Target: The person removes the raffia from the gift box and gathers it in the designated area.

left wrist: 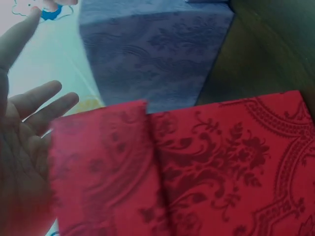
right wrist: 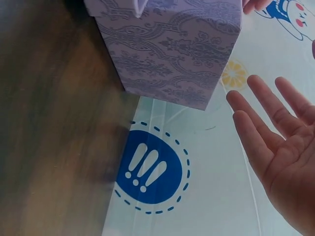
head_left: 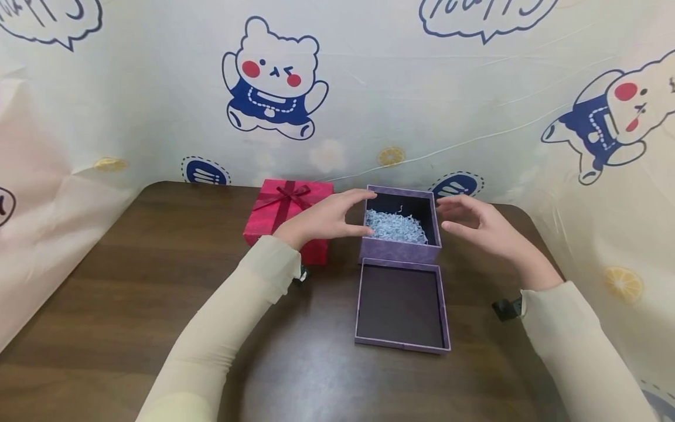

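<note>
A purple patterned box (head_left: pixel 401 251) stands open at the back of the table, with pale blue shredded paper (head_left: pixel 396 226) inside. My left hand (head_left: pixel 332 218) is at its left side, thumb and forefinger spread and overlapping the rim in the head view; whether they touch it I cannot tell. My right hand (head_left: pixel 484 230) hovers just off the box's right wall, its fingers apart, as the right wrist view also shows. Neither hand holds anything. In front of the box lies its purple lid (head_left: pixel 401 308), dark inner side up.
Left of the purple box sits a red gift box (head_left: pixel 269 202) with a dark red ribbon bow, partly behind my left hand and wrist. The brown wooden table (head_left: pixel 158 305) ends at a printed cloth (head_left: pixel 369 88) hung behind and at both sides.
</note>
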### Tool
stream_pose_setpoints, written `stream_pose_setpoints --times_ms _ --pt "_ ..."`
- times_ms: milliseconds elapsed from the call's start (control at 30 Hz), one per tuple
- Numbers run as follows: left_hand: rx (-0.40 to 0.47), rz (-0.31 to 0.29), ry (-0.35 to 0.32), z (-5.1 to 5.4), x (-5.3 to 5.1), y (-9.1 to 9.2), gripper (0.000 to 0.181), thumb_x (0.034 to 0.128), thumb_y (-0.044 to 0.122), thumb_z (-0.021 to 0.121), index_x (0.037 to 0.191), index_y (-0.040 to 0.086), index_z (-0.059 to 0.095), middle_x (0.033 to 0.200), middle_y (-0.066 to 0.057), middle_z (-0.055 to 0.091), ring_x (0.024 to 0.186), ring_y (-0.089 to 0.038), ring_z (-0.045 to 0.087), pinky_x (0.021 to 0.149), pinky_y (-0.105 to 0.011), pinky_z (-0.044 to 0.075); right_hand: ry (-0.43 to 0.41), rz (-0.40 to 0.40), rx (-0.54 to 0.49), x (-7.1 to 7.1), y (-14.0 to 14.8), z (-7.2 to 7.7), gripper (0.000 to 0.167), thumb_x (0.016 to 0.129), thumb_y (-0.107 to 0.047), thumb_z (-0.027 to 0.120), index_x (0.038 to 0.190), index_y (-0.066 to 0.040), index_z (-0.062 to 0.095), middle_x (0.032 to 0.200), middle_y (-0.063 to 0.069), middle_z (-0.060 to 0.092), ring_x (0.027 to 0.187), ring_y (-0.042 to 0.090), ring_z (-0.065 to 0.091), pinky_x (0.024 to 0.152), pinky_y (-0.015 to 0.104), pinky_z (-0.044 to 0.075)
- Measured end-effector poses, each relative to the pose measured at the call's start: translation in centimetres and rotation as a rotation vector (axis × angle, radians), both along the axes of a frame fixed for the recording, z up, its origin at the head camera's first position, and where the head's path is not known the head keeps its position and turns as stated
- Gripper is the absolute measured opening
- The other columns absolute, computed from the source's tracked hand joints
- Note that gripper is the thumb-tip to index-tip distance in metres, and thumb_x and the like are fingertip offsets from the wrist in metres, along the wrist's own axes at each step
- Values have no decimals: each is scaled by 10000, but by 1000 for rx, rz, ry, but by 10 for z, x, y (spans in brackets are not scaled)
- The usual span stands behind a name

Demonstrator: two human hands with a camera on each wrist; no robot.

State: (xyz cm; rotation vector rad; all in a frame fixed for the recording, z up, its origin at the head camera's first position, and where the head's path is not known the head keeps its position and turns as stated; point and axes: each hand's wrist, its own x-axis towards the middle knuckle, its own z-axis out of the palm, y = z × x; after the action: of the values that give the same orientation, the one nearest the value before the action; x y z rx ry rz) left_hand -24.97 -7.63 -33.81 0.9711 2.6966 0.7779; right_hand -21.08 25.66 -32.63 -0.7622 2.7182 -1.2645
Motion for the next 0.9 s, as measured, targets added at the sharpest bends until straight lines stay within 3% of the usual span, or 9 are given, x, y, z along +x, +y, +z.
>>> stream_pose_setpoints --times_ms 167,267,400,633,900 --pt "-52 -7 -34 -6 -6 4 937 800 537 737 1572 238 297 1644 -27 274 1515 -237 279 1162 -490 378 -19 45 30 -15 -9 6 486 978 -149 629 1421 -23 476 1332 191 598 1202 208 611 942 79 455" --pt "-70 -16 -45 -7 -8 5 957 796 548 735 1578 237 280 1658 -32 239 1523 -239 261 1175 -490 360 -58 41 57 -23 -15 8 487 979 -179 633 1425 -54 481 1363 144 578 1271 333 558 1052 267 484" --pt "-87 -12 -64 -8 -10 6 981 791 565 731 1586 239 257 1670 -28 202 1526 -240 256 1184 -491 344 -106 62 79 -36 -26 10 498 976 -184 637 1426 -45 475 1397 162 550 1327 386 504 1117 556 400" --pt "-123 -18 -78 -11 -11 6 995 807 591 707 1596 234 218 1675 -9 182 1522 -244 269 1205 -484 309 -159 124 169 -54 -47 4 536 974 -255 634 1448 -75 457 1482 155 483 1371 406 448 1123 624 352" --pt "-127 -25 -67 -12 -13 6 1007 806 589 709 1597 211 214 1673 -1 188 1504 -248 313 1176 -481 359 -202 223 268 -71 -65 -6 589 958 -294 655 1460 -68 446 1525 161 432 1405 431 405 1116 642 350"
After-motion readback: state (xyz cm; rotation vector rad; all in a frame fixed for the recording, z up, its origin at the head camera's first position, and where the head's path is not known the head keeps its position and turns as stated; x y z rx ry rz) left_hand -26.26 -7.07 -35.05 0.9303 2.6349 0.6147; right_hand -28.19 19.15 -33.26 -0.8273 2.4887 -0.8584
